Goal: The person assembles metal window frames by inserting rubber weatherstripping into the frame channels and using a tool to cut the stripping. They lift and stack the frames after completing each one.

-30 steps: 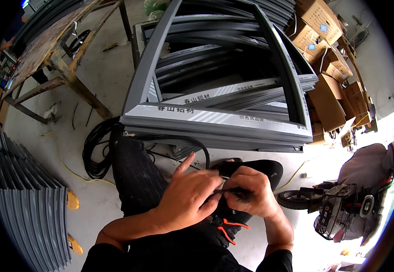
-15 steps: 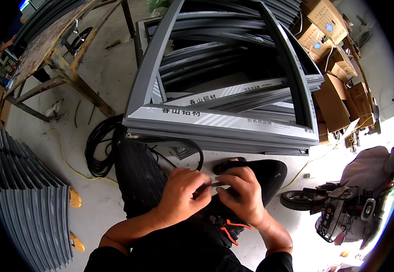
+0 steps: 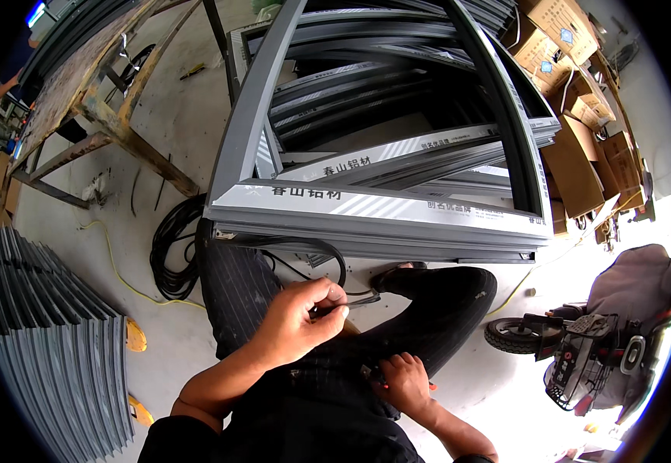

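Plainly clear of frame edge (image 3: 381, 226), left hand (image 3: 302, 319) pinches black strip (image 3: 363, 300), right hand (image 3: 407, 383) clasps pliers (image 3: 368, 373).

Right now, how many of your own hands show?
2: the left hand, pinching a black cord, and the right hand, lower, over the lap, around pliers.

A: What does the left hand (image 3: 304, 318) hold, near 6 o'clock?

B: A thin, flexible black strip (image 3: 362, 300), pinched between thumb and fingers, raised above the lap. Its short free end juts toward 3 o'clock. Behind the fingers, it appears to run up into a loop toward 1 o'clock.

A: And the right hand (image 3: 406, 381), at 5 o'clock?

B: It covers most of a pair of pliers (image 3: 367, 372) at the lap. The dark head shows at the hand's 9 o'clock, a bit of red-orange handle at its 3 o'clock.
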The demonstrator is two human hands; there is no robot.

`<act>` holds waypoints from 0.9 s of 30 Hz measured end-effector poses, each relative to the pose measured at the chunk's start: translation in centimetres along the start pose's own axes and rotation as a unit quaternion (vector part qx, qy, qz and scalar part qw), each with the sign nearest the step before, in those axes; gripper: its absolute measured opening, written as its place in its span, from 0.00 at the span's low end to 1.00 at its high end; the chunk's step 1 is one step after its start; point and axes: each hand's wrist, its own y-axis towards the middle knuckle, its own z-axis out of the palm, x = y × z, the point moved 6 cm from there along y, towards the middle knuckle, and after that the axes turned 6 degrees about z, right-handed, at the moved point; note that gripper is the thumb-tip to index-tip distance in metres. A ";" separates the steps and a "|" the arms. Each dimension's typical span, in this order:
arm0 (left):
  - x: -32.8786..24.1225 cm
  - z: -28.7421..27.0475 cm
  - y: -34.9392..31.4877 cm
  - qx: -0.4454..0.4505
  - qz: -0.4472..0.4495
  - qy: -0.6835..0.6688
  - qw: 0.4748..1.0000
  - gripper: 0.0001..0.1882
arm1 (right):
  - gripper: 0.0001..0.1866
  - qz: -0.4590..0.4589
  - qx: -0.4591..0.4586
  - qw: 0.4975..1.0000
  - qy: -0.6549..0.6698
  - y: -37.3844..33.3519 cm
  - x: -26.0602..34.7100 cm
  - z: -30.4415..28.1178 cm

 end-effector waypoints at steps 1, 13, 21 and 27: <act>-0.1 0.1 0.0 0.003 -0.001 0.002 1.000 0.04 | 0.18 -0.019 -0.016 0.999 0.022 0.2 -0.1 -0.3; 0.1 1.0 0.0 0.015 -0.013 0.013 1.000 0.04 | 0.29 0.050 0.245 0.629 0.736 2.6 4.1 -2.4; -0.6 0.8 0.4 0.042 -0.016 0.049 0.998 0.05 | 0.18 0.053 0.128 0.785 0.603 5.1 6.0 -5.5; -2.7 0.5 0.6 0.068 0.083 0.200 0.974 0.08 | 0.22 0.043 0.089 0.843 0.528 6.1 5.0 -5.1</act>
